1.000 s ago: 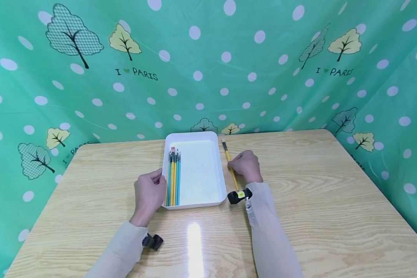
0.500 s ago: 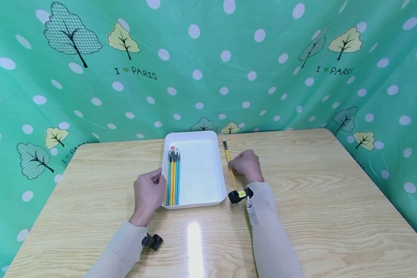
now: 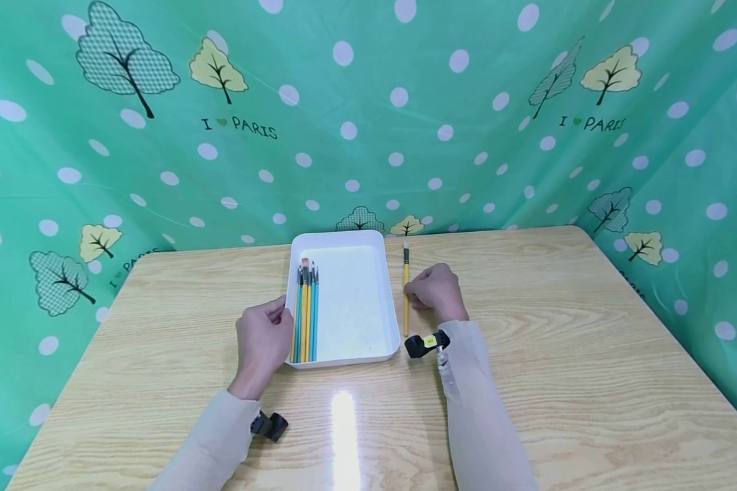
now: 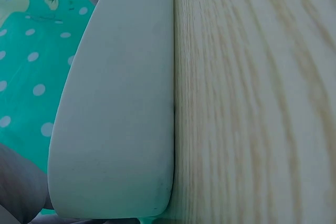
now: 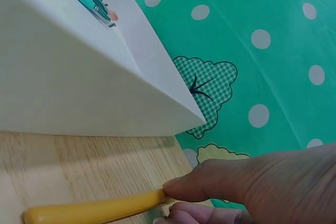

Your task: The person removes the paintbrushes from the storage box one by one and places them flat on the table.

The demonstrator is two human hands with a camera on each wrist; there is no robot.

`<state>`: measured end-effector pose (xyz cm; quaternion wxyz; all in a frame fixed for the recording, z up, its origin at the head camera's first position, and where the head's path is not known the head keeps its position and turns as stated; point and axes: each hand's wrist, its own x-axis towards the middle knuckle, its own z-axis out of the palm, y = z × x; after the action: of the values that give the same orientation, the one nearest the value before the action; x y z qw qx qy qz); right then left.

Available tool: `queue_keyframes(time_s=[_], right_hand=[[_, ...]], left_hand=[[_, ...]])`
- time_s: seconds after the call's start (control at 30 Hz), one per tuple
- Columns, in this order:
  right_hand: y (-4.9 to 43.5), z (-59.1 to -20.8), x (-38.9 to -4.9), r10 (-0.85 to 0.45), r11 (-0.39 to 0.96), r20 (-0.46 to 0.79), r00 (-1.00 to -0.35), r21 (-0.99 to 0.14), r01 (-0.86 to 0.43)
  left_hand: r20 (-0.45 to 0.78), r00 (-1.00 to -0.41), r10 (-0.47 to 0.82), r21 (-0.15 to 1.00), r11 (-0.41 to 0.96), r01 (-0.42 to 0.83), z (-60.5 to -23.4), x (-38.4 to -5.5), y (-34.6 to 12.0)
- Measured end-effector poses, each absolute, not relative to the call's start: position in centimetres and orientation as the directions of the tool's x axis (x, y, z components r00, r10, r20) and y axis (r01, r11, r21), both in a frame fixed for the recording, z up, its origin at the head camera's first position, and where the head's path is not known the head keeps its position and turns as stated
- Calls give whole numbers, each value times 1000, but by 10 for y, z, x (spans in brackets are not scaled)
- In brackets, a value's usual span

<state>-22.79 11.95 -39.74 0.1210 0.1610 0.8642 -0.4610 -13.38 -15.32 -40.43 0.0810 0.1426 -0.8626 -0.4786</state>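
A white tray lies on the table, holding several yellow and teal paintbrushes in a row along its left side. My left hand pinches the tray's left wall near its front half; the left wrist view is mostly filled by that tray wall. Just outside the tray's right wall, my right hand pinches a yellow paintbrush between thumb and fingers at mid-handle. Its bristles point to the back, and it runs nearly parallel to the tray's side. In the right wrist view, the handle end extends from my fingertips low over the wood.
The wooden table stretches out on both sides of the tray. Behind it hangs a green dotted curtain, close to the tray's back edge. Each wrist wears a small black camera, such as the one on the right.
The yellow paintbrush in my right hand has swung from slanting leftward at its bristle end to nearly straight front-to-back. My left hand and the tray stay in place.
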Motion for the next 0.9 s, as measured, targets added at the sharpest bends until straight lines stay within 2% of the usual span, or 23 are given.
queue_keyframes(time_s=[0.9], right_hand=[[121,-396,-229,149,506,-367,-918,-769,390]], left_hand=[[5,-948,-318,846,506,-165,-403,-134,-153]])
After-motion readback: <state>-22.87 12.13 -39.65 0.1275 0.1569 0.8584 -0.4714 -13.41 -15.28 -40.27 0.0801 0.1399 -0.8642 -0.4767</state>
